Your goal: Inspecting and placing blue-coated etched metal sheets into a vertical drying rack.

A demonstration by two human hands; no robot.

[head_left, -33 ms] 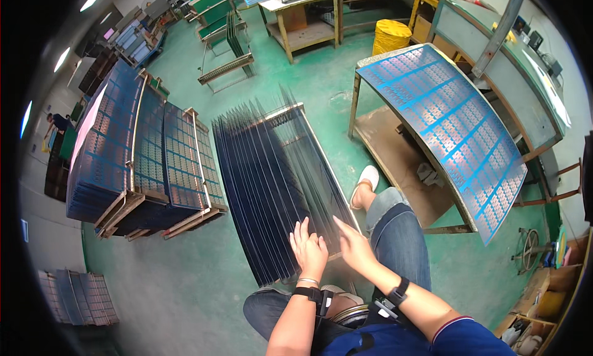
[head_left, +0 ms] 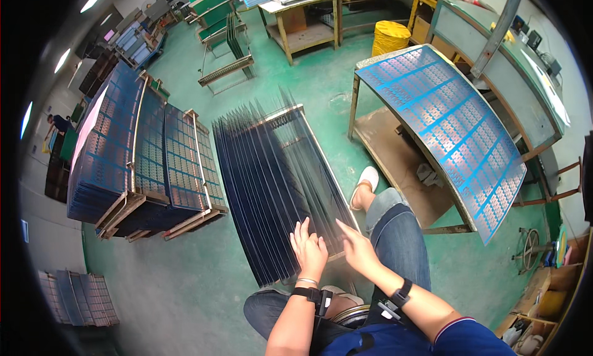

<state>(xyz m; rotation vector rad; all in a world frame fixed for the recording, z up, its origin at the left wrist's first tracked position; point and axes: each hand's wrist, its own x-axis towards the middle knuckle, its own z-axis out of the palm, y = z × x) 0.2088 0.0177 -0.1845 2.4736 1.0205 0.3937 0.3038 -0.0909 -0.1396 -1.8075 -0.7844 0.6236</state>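
While our left hand point(head_left: 309, 252) and right hand point(head_left: 356, 250), both open and gripping nothing, rest fingertips on the near ends of dark panels point(head_left: 272, 189) standing edge-up in a floor rack point(head_left: 309, 118), we judge a careless push could topple them sideways.

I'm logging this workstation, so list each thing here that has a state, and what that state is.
Left hand: open, fingers spread on the near edges of the racked panels.
Right hand: open, fingers pointing at the same panels; contact unclear.
Dark panels in the floor rack: standing on edge, fanned, leaning.
Blue panel on the metal table: lying flat on top.
Blue panels on wooden racks: stacked, leaning.
Yellow bin: upright.
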